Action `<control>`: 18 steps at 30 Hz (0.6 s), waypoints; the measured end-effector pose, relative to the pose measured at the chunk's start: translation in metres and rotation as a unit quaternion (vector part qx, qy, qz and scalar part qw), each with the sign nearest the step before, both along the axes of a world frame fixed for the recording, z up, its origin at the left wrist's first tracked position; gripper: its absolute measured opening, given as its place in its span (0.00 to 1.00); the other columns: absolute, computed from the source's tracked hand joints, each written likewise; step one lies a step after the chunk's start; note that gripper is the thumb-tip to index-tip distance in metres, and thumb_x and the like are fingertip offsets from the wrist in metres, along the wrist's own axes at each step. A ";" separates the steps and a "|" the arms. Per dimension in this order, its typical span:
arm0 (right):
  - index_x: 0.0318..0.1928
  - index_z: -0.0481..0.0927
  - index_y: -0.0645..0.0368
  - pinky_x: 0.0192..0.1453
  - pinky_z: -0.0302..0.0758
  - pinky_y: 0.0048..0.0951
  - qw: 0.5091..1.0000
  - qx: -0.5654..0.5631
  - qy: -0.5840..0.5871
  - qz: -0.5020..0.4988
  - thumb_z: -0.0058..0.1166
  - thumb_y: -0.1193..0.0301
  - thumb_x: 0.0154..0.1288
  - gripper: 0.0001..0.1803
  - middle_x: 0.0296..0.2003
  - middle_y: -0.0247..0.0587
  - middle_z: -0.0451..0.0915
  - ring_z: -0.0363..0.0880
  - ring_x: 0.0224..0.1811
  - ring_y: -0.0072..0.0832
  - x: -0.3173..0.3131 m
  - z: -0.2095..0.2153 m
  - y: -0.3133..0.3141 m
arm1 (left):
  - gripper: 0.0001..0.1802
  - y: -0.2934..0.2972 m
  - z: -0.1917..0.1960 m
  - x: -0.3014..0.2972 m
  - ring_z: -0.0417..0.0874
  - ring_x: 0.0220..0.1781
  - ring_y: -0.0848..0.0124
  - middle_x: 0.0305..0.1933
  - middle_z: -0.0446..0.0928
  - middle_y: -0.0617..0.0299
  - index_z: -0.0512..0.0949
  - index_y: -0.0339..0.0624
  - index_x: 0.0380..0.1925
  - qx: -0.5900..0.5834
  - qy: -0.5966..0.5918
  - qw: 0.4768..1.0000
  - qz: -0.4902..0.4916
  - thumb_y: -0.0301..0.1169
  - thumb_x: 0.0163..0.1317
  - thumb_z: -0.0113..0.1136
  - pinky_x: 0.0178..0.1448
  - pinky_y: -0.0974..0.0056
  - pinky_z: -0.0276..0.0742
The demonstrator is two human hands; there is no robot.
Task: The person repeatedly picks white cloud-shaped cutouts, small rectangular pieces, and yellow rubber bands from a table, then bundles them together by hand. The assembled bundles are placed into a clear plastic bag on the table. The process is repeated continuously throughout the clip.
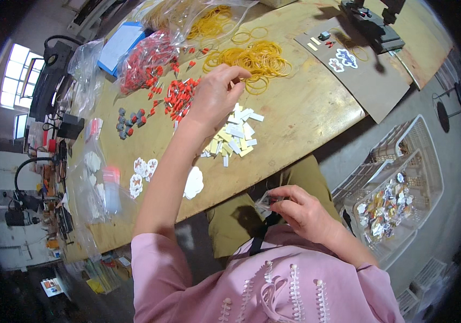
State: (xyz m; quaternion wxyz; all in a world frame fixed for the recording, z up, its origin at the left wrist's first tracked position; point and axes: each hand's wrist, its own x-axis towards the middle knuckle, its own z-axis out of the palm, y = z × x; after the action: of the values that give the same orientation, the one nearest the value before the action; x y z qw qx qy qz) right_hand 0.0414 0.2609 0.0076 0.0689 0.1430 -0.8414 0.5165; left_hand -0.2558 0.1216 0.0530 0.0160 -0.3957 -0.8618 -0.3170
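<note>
My left hand (217, 99) reaches over the table, fingers bent and pinched at the near edge of a pile of yellow rubber bands (262, 58). A rubber band loop shows right by the fingertips; the grip itself is partly covered by the hand. Below that wrist lies a heap of small white and cream rectangular pieces (236, 132). Red-tipped small parts (179, 97) are heaped just left of the hand. Close to my lap, my right hand (304, 214) pinches a small clear plastic bag (265, 203); what is inside cannot be made out.
Grey and red small parts (128, 124) and printed cutouts (143, 171) lie on the table's left. A bag of red parts (147, 59) stands behind. Grey cardboard (370, 89) with samples lies at right. Beside my right arm, a plastic basket (430, 161) holds filled small packets.
</note>
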 end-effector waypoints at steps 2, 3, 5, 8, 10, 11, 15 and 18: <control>0.46 0.84 0.62 0.54 0.86 0.42 1.000 -0.003 0.001 -0.004 0.66 0.85 0.56 0.16 0.57 0.52 0.83 0.85 0.56 0.50 0.000 -0.002 0.004 | 0.11 0.012 -0.005 -0.009 0.87 0.43 0.56 0.39 0.84 0.54 0.88 0.45 0.46 -0.032 0.011 0.999 -0.005 0.32 0.66 0.66 0.50 0.53 0.83; 0.46 0.84 0.62 0.54 0.86 0.42 1.000 -0.003 0.003 -0.007 0.66 0.84 0.56 0.16 0.57 0.52 0.83 0.85 0.56 0.50 0.001 -0.003 0.007 | 0.10 0.020 -0.006 -0.010 0.87 0.43 0.56 0.39 0.84 0.54 0.88 0.45 0.45 -0.060 0.008 0.998 0.003 0.33 0.66 0.66 0.50 0.52 0.82; 0.45 0.83 0.63 0.53 0.86 0.43 1.000 -0.004 0.008 -0.013 0.65 0.84 0.56 0.15 0.57 0.52 0.83 0.85 0.56 0.50 0.002 -0.007 0.010 | 0.09 0.030 -0.012 -0.016 0.87 0.43 0.55 0.39 0.84 0.53 0.87 0.44 0.41 -0.087 0.000 0.996 0.021 0.34 0.62 0.69 0.50 0.51 0.82; 0.45 0.83 0.63 0.53 0.86 0.43 1.000 0.002 0.017 -0.023 0.65 0.84 0.57 0.14 0.57 0.52 0.83 0.85 0.56 0.50 0.003 -0.012 0.015 | 0.12 0.031 -0.009 -0.018 0.86 0.39 0.63 0.38 0.85 0.54 0.87 0.39 0.43 -0.101 -0.008 0.995 -0.008 0.33 0.62 0.72 0.46 0.60 0.82; 0.45 0.83 0.63 0.54 0.86 0.43 1.000 0.003 0.014 -0.021 0.65 0.83 0.57 0.14 0.57 0.52 0.83 0.85 0.56 0.50 0.004 -0.014 0.017 | 0.11 0.029 -0.009 -0.009 0.86 0.38 0.63 0.38 0.85 0.54 0.86 0.38 0.40 -0.094 -0.033 0.995 -0.017 0.32 0.61 0.72 0.45 0.60 0.82; 0.45 0.83 0.63 0.54 0.86 0.43 1.000 0.003 0.012 -0.019 0.65 0.83 0.57 0.14 0.57 0.52 0.82 0.85 0.56 0.50 0.004 -0.015 0.018 | 0.10 0.027 -0.009 -0.002 0.86 0.38 0.63 0.38 0.85 0.54 0.86 0.38 0.39 -0.091 -0.045 0.995 -0.022 0.32 0.61 0.72 0.45 0.60 0.82; 0.46 0.83 0.63 0.56 0.86 0.44 1.000 -0.003 0.001 -0.005 0.66 0.82 0.57 0.15 0.57 0.52 0.82 0.84 0.58 0.50 0.003 -0.019 0.018 | 0.08 0.022 -0.006 0.024 0.85 0.35 0.66 0.35 0.84 0.55 0.87 0.37 0.39 -0.084 -0.014 0.995 -0.047 0.27 0.61 0.72 0.41 0.62 0.81; 0.46 0.83 0.63 0.58 0.85 0.45 1.000 -0.004 0.000 0.003 0.66 0.82 0.57 0.15 0.58 0.52 0.82 0.84 0.59 0.51 0.003 -0.020 0.017 | 0.07 0.016 0.002 0.038 0.87 0.36 0.65 0.33 0.84 0.54 0.86 0.37 0.38 -0.092 -0.169 0.979 -0.066 0.26 0.61 0.69 0.43 0.61 0.82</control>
State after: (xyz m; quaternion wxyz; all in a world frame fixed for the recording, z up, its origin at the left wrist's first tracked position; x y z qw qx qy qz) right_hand 0.0442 0.2775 -0.0120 0.0683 0.1450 -0.8388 0.5203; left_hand -0.2182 0.1380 0.0549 -0.1871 -0.3927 -0.8495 -0.2986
